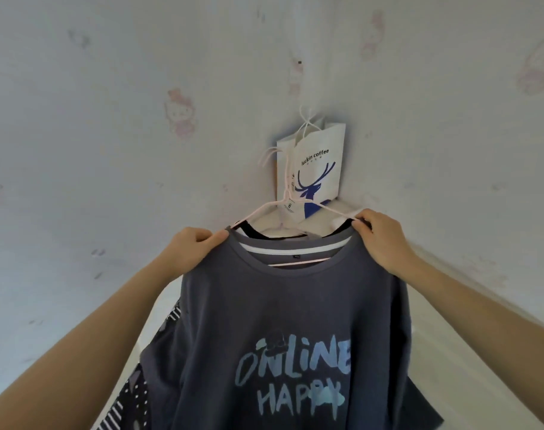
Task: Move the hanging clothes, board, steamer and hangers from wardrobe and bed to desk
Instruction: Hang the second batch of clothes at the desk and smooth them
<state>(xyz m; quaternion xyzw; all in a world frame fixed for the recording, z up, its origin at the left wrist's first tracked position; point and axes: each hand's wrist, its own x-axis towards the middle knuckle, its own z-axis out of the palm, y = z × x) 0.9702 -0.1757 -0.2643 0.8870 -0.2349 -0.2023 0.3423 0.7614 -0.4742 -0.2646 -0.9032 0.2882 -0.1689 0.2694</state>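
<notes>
Both hands grip a grey shirt [283,321] by its shoulders: the left hand [191,248] pinches the left shoulder seam, the right hand [377,235] clamps the other shoulder and the pink hanger [287,209] arm there. Holding both ends probably keeps the shirt level. A paper bag [318,169] hangs in the corner behind it.

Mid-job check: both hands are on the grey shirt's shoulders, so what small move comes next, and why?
Probably lift up: the left hand and right hand pinch the grey shirt at its shoulders, and the pink hanger looks hooked above.
</notes>
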